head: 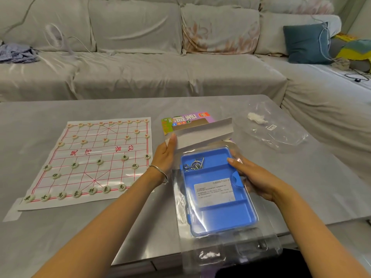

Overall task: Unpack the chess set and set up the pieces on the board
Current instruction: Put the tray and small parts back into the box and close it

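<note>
L grip (165,155) pinches bag flap (202,133); R grip (255,178) holds blue box (216,213) side.

A grey fabric-covered sofa (140,63) runs behind the grey table (60,227); a teal square cushion (306,44) leans at its right end; a small white fan (54,36) and crumpled blue striped cloth (17,53) sit at the left.
</note>
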Demonstrator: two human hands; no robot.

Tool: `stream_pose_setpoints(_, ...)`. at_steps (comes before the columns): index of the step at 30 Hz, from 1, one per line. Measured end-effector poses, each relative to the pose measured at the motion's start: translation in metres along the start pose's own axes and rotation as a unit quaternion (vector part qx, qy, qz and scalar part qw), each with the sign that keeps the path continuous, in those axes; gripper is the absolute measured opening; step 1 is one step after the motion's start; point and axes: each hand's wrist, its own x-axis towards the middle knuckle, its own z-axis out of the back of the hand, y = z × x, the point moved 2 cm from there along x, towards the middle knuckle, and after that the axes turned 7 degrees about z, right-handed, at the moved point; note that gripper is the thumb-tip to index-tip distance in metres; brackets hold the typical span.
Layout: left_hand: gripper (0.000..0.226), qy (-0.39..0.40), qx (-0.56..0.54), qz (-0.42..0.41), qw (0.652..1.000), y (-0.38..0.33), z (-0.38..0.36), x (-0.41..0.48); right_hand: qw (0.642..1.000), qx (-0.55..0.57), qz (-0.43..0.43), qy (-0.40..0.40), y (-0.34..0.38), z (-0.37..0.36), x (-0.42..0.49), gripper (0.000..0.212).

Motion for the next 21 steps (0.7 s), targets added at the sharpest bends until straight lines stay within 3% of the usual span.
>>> stream_pose_setpoints(5,0.028,-0.030,0.006,-0.004,1.000,-0.006,0.002,-0.001,0.991,-0.067,0.093,-0.066,-0.002,-0.005,0.002,0.065)
stream_pose_setpoints(9,0.042,-0.044,0.010,0.003,0.999,-0.009,0.002,0.006,0.978,-0.082,0.128,-0.144,0.003,-0.009,-0.001,0.050)
stream_pose_setpoints(14,0.044,-0.047,-0.012,0.005,0.999,-0.012,-0.001,0.009,0.976,-0.056,0.133,-0.161,0.007,-0.005,-0.004,0.041)
stream_pose_setpoints(21,0.040,-0.002,0.005,0.016,1.000,-0.006,-0.009,0.008,0.985,-0.028,0.067,-0.156,0.001,0.001,0.000,0.046)
